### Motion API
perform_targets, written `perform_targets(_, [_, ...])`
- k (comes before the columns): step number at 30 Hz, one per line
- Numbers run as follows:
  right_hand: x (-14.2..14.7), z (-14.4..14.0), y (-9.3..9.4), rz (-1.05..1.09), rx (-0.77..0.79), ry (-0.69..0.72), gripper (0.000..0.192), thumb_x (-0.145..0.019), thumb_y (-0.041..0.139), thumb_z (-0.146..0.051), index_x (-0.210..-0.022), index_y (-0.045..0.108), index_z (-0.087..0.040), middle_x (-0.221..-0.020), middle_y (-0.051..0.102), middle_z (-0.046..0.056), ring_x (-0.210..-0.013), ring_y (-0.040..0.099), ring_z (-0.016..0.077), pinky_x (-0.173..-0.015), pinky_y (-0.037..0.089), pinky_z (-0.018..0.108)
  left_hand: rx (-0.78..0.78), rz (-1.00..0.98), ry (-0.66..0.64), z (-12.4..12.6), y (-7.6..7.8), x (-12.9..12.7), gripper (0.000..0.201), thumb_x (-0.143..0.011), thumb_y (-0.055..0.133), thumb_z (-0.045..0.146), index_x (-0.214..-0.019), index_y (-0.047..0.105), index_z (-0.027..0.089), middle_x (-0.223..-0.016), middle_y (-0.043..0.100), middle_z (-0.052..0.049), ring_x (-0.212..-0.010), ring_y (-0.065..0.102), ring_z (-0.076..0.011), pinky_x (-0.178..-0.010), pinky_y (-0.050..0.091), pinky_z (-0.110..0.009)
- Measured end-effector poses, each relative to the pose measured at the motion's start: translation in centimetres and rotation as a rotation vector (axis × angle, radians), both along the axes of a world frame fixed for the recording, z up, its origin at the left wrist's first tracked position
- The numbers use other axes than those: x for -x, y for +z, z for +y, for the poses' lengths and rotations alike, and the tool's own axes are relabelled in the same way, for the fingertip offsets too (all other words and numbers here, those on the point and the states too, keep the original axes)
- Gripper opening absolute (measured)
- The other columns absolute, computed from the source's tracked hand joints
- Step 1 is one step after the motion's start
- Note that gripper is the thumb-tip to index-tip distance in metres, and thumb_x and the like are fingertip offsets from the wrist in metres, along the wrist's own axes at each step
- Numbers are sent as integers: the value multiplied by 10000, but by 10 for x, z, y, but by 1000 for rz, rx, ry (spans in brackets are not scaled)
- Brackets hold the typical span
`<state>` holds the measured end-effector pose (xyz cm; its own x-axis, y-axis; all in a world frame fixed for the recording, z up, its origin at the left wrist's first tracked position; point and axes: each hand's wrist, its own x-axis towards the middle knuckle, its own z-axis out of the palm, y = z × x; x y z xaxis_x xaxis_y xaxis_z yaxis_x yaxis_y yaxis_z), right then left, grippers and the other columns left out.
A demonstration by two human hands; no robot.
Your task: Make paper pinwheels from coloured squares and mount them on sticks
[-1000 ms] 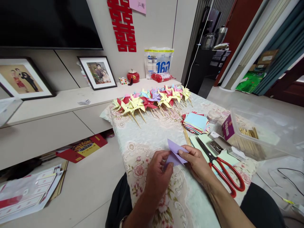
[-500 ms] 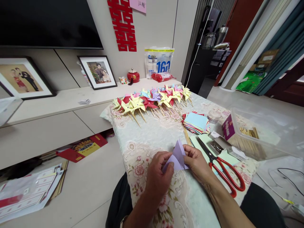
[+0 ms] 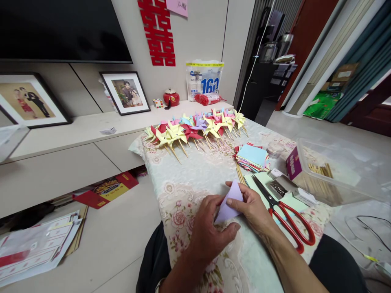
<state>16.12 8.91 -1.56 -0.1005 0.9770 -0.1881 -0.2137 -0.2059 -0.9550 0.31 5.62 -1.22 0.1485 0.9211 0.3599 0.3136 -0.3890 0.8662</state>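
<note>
Fold step: left hand (image 3: 210, 232) and right hand (image 3: 252, 207) both pinch the lilac folded paper square (image 3: 229, 202) above the floral-clothed counter (image 3: 195, 179). Next likely needs a firm crease.

Two hands, one purple paper square (image 3: 230, 202), one pair of red scissors (image 3: 285, 219), two framed photos (image 3: 126, 92).

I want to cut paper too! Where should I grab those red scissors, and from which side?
Take the red scissors by the red loop handles, coming from the near edge of the table. The handles point toward the person, and the closed blades point away, toward the paper stack. They lie flat just right of the right hand, so probably reach down from above.
</note>
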Motion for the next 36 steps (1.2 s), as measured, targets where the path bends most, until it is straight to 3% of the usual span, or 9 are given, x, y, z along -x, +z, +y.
perform_targets(3, [0,-1,0,-32,-18,28,487,-688,838,-289,-1126,655,-182,-782,681,-18,-667,591,145,-608,458,256,113,-51,3,-1,-2,0,447,-665,719,193,-1100,615,180,-1003,658,-79,-892,637,-245,-777,532,-387])
perform_targets(7, [1,-3,6,-41,-22,85,373,-699,827,-273,-1026,678,-176,-805,699,-4,-680,612,156,-629,479,270,319,-358,8,4,-18,2,388,-793,652,243,-1172,589,185,-1021,702,-81,-855,661,-216,-765,540,-357])
perform_targets(13, [4,-7,12,22,-15,154,412,-697,838,-261,-1072,685,-189,-897,759,30,-754,681,202,-696,526,314,492,-555,88,12,-31,4,303,-744,737,304,-1004,663,166,-881,740,-59,-783,665,-217,-726,543,-344])
perform_targets(19, [3,-6,11,127,13,132,467,-741,820,-284,-1172,655,-208,-963,779,57,-746,724,213,-735,552,359,588,-753,89,11,-18,4,289,-698,776,264,-951,667,175,-850,749,-36,-755,673,-196,-734,541,-335])
perform_targets(26, [3,-3,11,119,-12,-13,466,-653,877,-309,-1070,697,-204,-861,778,43,-693,700,186,-683,530,315,634,-869,23,14,-7,5,360,-664,809,246,-984,662,172,-850,759,-27,-769,692,-197,-780,535,-342])
perform_targets(30, [3,-5,14,58,-24,34,471,-671,856,-326,-1089,683,-196,-864,768,51,-693,691,190,-675,518,320,693,-858,-5,17,-4,14,465,-638,837,247,-1054,653,152,-873,756,-40,-766,675,-186,-750,520,-313])
perform_targets(36, [1,-6,13,21,-38,139,434,-734,797,-293,-1137,666,-197,-866,755,37,-707,677,174,-661,494,294,814,-744,-213,27,3,38,511,-614,869,263,-1070,669,146,-873,756,-66,-747,687,-202,-727,522,-319])
